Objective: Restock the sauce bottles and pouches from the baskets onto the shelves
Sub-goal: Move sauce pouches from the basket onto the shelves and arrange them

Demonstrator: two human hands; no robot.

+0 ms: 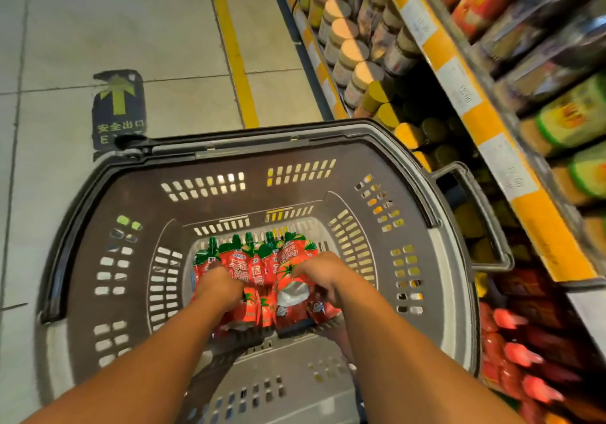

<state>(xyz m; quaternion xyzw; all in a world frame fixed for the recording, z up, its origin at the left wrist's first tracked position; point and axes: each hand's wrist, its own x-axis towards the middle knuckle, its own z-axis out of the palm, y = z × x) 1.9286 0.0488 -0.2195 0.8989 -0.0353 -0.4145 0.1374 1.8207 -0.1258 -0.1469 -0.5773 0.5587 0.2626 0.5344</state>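
A dark grey shopping basket (108, 213) stands on the floor in front of me, beside the shelves. At its bottom lie several red tomato sauce pouches (249, 259) with green spouts. Both my arms reach down into the basket. My left hand (218, 281) grips pouches on the left side of the pile, fingers curled among them. My right hand (323, 274) grips pouches on the right side, above one that shows its silver back. Both hands' fingertips are hidden among the pouches.
Shelves (459, 89) with yellow price rails run along the right, full of jars (347, 53) and bottles. Red-capped sauce bottles (515, 354) fill the lowest shelf at the right. The basket's handle (475, 213) sticks out towards the shelves. Tiled floor with a yellow line (232, 46) lies to the left.
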